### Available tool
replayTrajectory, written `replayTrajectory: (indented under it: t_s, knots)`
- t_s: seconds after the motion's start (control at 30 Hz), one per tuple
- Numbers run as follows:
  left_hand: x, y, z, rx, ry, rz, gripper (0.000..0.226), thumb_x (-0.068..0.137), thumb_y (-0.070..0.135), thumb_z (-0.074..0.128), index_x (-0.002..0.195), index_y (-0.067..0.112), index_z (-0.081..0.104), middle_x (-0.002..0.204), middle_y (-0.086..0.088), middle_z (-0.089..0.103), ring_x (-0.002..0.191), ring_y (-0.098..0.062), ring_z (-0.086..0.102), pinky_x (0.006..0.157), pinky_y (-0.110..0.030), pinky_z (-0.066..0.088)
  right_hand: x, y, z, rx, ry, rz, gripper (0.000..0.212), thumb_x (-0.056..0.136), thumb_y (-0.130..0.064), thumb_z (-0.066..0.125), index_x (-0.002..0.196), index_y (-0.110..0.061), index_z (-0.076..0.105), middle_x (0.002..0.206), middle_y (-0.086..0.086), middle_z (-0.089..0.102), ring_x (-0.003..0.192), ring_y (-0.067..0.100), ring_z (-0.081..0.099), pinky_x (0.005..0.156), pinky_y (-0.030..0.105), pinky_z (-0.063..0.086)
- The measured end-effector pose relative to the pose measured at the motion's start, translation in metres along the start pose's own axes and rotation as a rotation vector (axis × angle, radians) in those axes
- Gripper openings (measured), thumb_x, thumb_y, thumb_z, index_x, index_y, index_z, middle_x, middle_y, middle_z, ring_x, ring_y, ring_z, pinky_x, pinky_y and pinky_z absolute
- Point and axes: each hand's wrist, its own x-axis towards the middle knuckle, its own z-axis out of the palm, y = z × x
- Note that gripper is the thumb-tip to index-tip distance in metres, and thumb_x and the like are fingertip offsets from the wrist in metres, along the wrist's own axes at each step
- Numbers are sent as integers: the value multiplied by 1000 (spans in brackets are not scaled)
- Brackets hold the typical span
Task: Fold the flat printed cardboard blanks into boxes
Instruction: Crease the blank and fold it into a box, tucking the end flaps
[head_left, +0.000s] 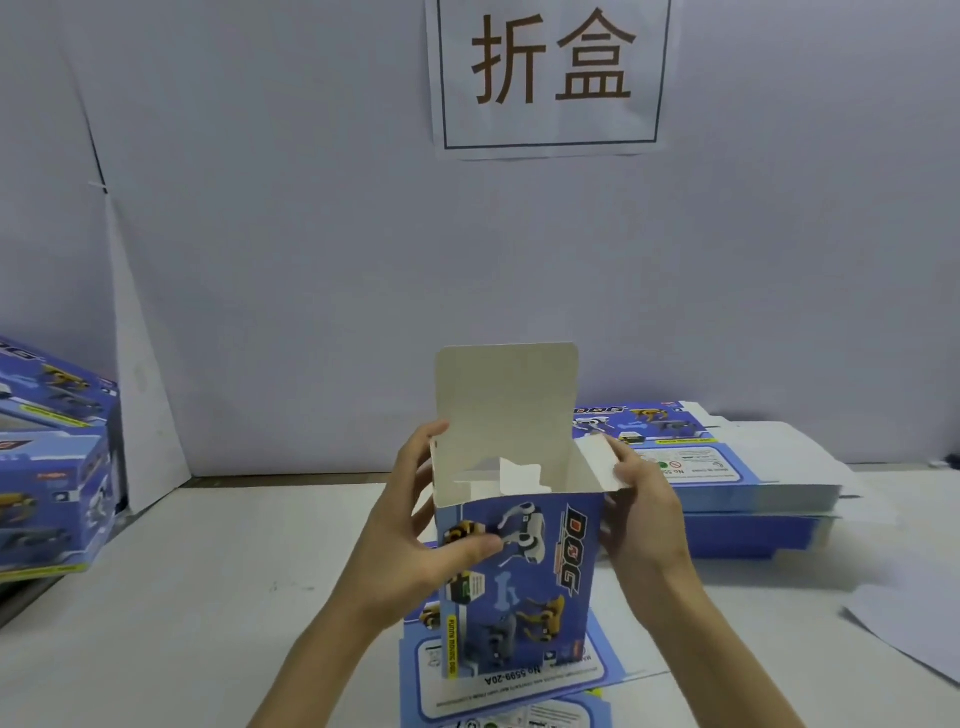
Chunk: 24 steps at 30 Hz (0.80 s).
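A blue printed box (535, 571) with robot-dog pictures stands upright in the middle, open at the top with its white lid flap (506, 395) raised at the back. My left hand (415, 530) grips its left wall, thumb on the printed front. My right hand (644, 514) holds the right wall, with fingers on the white side flap (602, 467). Under the box lies a flat printed blank (514, 696) on the white table (208, 597).
A stack of flat blanks (743, 483) lies behind at the right. Folded boxes (47, 457) are piled at the left edge. A loose white sheet (914, 623) lies at the far right. A white wall with a paper sign (550, 73) stands behind the table.
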Motion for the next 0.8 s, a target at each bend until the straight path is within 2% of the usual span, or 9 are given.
replayTrajectory:
  t_s: [0.13,0.23,0.3,0.33,0.4,0.47,0.57,0.7,0.8]
  knots:
    - [0,1,4,-31,-1,34,84,70,24,79,127,64,32,120,29,56,116,-8,58,75,-25,58,-5,26,4,59,-51,152,40,101,-32,39,130,-14,58,93,13,73,79,28,69,73,38,54]
    - [-1,0,5,-50,-8,32,84,71,24,77,127,66,31,119,31,56,113,-5,60,69,-24,58,-5,28,2,-32,-94,147,46,100,-41,38,136,-15,53,114,13,70,100,28,68,68,33,56]
    - [0,1,5,-48,-11,43,86,70,24,79,129,64,30,122,29,55,114,-4,59,71,-22,57,-2,20,-3,-116,-16,-80,44,102,-36,36,145,-30,37,138,-3,53,125,18,52,76,24,53]
    - [0,1,5,-45,-16,45,88,70,24,80,130,62,29,123,28,55,115,-4,58,73,-21,57,-4,14,-5,-167,24,-255,42,102,-33,37,144,-36,35,142,-15,46,132,9,44,84,19,50]
    - [0,-1,4,-44,-19,42,90,69,24,81,132,59,28,124,27,55,116,-5,58,75,-20,56,-9,9,-8,-293,-5,-503,33,98,-39,41,131,-44,47,137,-29,47,130,-7,41,97,14,42]
    - [0,-3,1,-33,-6,31,92,68,24,83,133,60,28,123,28,56,117,-6,58,79,-23,57,-14,12,-11,-380,-79,-523,24,96,-48,46,116,-47,59,127,-31,56,123,-6,48,88,15,49]
    - [-1,-7,-5,-2,20,21,95,65,30,88,133,60,28,126,27,55,121,-4,53,90,-25,54,-17,17,-20,-404,-150,-474,28,88,-47,50,113,-50,60,127,-20,61,123,12,55,74,31,59]
    - [-6,-18,-1,1,136,7,89,62,46,87,131,60,32,125,20,59,117,-6,58,88,-26,55,-21,13,-26,-548,-200,-517,45,76,-76,50,119,-62,51,130,-30,53,129,14,49,85,43,56]
    - [-22,-40,12,-26,213,-58,86,68,42,81,136,56,30,129,15,58,115,-5,59,86,-26,56,-20,21,-24,-470,-181,-462,38,83,-49,52,121,-55,49,128,-11,60,117,20,60,67,31,61]
